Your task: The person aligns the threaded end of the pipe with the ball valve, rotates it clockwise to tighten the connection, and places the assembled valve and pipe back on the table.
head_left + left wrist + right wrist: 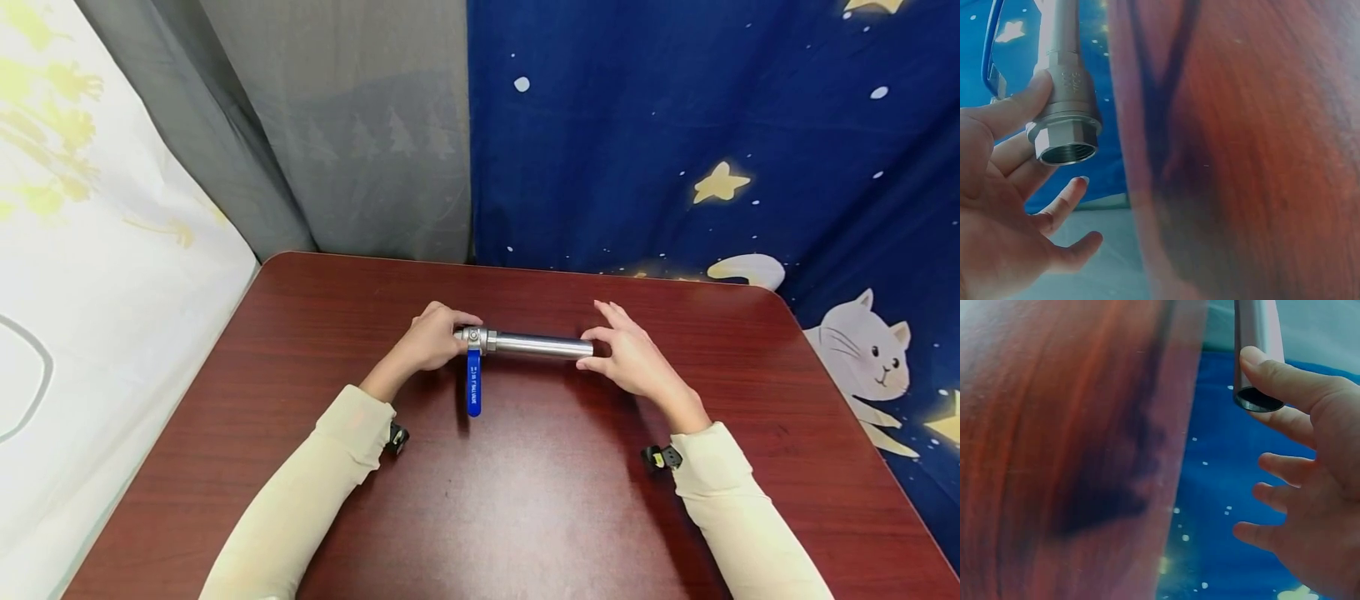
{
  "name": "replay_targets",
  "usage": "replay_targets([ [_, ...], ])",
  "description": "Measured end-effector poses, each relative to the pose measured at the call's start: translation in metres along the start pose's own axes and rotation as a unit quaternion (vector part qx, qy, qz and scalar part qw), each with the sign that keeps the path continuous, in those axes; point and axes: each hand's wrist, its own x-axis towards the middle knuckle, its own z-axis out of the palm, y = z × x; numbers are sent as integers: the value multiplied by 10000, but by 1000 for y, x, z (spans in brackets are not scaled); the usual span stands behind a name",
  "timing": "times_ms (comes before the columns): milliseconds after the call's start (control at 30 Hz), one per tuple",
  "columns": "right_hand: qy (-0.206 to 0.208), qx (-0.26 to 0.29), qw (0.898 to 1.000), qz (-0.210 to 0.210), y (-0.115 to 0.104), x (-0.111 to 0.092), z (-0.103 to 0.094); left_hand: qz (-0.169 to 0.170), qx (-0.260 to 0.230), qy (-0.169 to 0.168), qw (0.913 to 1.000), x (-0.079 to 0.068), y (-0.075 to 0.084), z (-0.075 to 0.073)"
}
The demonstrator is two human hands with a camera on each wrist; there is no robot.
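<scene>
A metal ball valve (476,338) with a blue lever handle (474,385) is joined to a straight steel pipe (543,345). Both are held level above the table, the lever pointing toward the person. My left hand (431,337) grips the valve body between thumb and fingers. In the left wrist view the valve's open hex end (1066,141) shows its inner thread. With thumb and index finger my right hand (636,358) pinches the pipe's free end, its other fingers spread. The right wrist view shows the pipe's hollow end (1259,400) just past the thumb.
A reddish-brown wooden table (495,492) lies under both hands, which cast shadows on it. Behind it hang a grey curtain (360,125) and a blue curtain (637,125) with stars and a cat. A white cloth (97,275) hangs at the left.
</scene>
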Motion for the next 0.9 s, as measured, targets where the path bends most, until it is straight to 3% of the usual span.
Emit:
replay_targets([
  [233, -84, -287, 9994, 146, 6, 6, 15, -129, 248, -81, 9996, 6, -7, 6],
  [700, -236, -536, 9971, 483, 5, 6, 29, -75, 704, -123, 9974, 5, -6, 12],
  [900, -279, -454, 9963, 674, 4, 5, 33, 96, 816, -249, 9963, 3, -6, 9],
])
